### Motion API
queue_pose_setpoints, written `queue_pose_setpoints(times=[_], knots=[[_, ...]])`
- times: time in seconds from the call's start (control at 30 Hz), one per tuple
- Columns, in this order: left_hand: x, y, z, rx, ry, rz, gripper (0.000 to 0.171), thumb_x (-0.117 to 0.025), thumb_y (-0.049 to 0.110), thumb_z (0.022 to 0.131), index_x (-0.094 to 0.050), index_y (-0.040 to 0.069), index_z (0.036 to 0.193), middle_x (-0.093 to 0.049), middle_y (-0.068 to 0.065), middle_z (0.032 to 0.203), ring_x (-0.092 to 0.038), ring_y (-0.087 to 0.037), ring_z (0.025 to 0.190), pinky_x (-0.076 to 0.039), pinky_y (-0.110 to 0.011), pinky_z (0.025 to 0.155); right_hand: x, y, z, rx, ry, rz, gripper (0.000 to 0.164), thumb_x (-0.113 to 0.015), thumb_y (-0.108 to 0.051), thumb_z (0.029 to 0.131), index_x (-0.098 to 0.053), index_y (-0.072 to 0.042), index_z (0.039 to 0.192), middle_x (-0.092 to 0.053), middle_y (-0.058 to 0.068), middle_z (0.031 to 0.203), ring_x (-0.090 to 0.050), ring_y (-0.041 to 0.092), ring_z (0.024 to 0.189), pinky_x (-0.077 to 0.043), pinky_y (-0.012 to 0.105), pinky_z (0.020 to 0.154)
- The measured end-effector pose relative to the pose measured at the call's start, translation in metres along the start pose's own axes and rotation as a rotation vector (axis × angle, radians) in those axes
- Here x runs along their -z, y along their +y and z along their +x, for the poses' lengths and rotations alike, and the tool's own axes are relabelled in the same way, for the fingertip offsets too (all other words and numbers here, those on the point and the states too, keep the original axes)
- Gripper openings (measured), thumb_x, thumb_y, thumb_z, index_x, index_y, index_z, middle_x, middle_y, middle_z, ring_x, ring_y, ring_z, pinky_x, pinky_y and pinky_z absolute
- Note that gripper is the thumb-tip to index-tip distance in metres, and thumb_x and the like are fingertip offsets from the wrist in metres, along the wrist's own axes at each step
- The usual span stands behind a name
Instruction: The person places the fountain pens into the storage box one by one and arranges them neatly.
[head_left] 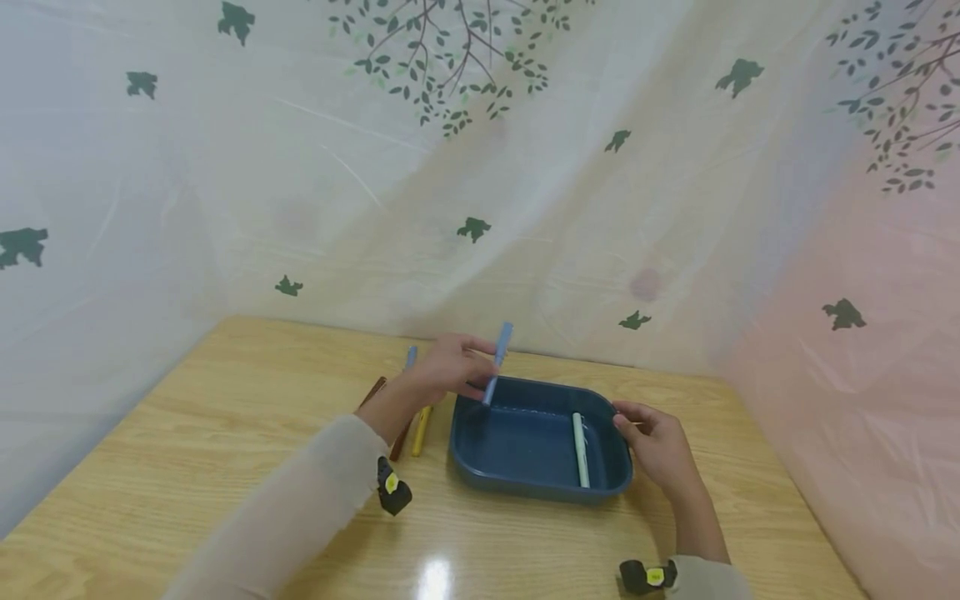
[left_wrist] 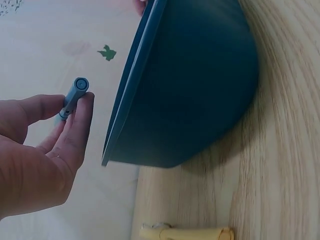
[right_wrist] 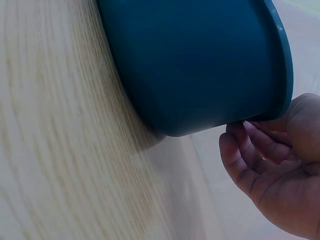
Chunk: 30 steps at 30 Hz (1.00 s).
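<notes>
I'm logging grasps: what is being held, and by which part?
Left hand: blue pen, pinched toward its lower end. Right hand: tray, by its right rim.

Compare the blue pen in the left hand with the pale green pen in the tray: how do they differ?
Colour: the blue pen is light blue, the green pen pale mint.
Place: the blue pen is held up off the table; the green pen lies inside the tray.
Contact: the left hand pinches the blue pen; no hand touches the green pen.
Shared: both are slim and straight.
</notes>
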<state>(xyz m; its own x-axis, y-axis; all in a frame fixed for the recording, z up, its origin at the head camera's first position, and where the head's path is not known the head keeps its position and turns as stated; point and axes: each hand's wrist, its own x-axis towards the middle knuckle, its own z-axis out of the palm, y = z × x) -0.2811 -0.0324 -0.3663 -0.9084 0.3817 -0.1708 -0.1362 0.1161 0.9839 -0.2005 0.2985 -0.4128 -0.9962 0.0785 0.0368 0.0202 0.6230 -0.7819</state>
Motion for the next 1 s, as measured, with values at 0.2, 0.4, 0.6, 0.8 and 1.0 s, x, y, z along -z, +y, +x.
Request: queue_pose_setpoints(times=[0.2, 0.4, 0.6, 0.8, 1.0], knots=[[-0.012, -0.004, 0.004, -0.007, -0.031, -0.037, 0.043, -0.068, 0.0, 0.096, -0.057, -0.002, 0.138, -0.066, -0.029, 0.125, -0.071, -0.035, 0.103, -0.064, -0.042, 0.077, -0.001, 0.0, 0.001, -0.012, 0.001, -0.005, 0.034, -0.056, -0.02, 0.107, -0.062, -0.005, 0.138, -0.064, 0.017, 0.13, -0.063, 0.029, 0.112, -0.057, 0.024, 0.084], [-0.025, -0.006, 0.006, -0.017, -0.07, -0.064, 0.046, -0.069, -0.002, 0.094, -0.056, -0.004, 0.138, -0.065, -0.032, 0.125, -0.071, -0.038, 0.104, -0.064, -0.043, 0.075, -0.001, 0.0, 0.0, -0.026, -0.004, -0.001, 0.035, -0.056, -0.02, 0.108, -0.062, -0.006, 0.139, -0.063, 0.017, 0.132, -0.062, 0.029, 0.114, -0.058, 0.028, 0.088], [-0.041, -0.007, 0.005, -0.007, -0.092, -0.08, 0.043, -0.069, -0.002, 0.093, -0.056, -0.004, 0.135, -0.066, -0.033, 0.123, -0.073, -0.026, 0.086, -0.065, -0.043, 0.072, 0.0, -0.002, 0.0, -0.034, -0.008, 0.004, 0.035, -0.056, -0.02, 0.108, -0.061, -0.006, 0.139, -0.062, 0.017, 0.133, -0.061, 0.029, 0.116, -0.058, 0.032, 0.091], [-0.055, -0.014, 0.006, -0.012, -0.12, -0.09, 0.041, -0.069, -0.007, 0.09, -0.057, -0.007, 0.129, -0.067, -0.035, 0.117, -0.07, -0.025, 0.078, -0.065, -0.044, 0.069, 0.0, -0.003, 0.0, -0.029, -0.006, 0.008, 0.035, -0.056, -0.02, 0.108, -0.062, -0.005, 0.139, -0.062, 0.018, 0.133, -0.062, 0.029, 0.114, -0.059, 0.029, 0.089], [-0.067, -0.02, 0.005, 0.004, -0.135, -0.07, 0.036, -0.069, -0.009, 0.089, -0.059, -0.007, 0.124, -0.07, -0.03, 0.106, -0.07, -0.026, 0.078, -0.064, -0.045, 0.068, -0.001, 0.0, 0.0, -0.027, -0.005, 0.006, 0.035, -0.055, -0.02, 0.108, -0.062, -0.006, 0.139, -0.062, 0.017, 0.133, -0.062, 0.028, 0.114, -0.058, 0.027, 0.088]])
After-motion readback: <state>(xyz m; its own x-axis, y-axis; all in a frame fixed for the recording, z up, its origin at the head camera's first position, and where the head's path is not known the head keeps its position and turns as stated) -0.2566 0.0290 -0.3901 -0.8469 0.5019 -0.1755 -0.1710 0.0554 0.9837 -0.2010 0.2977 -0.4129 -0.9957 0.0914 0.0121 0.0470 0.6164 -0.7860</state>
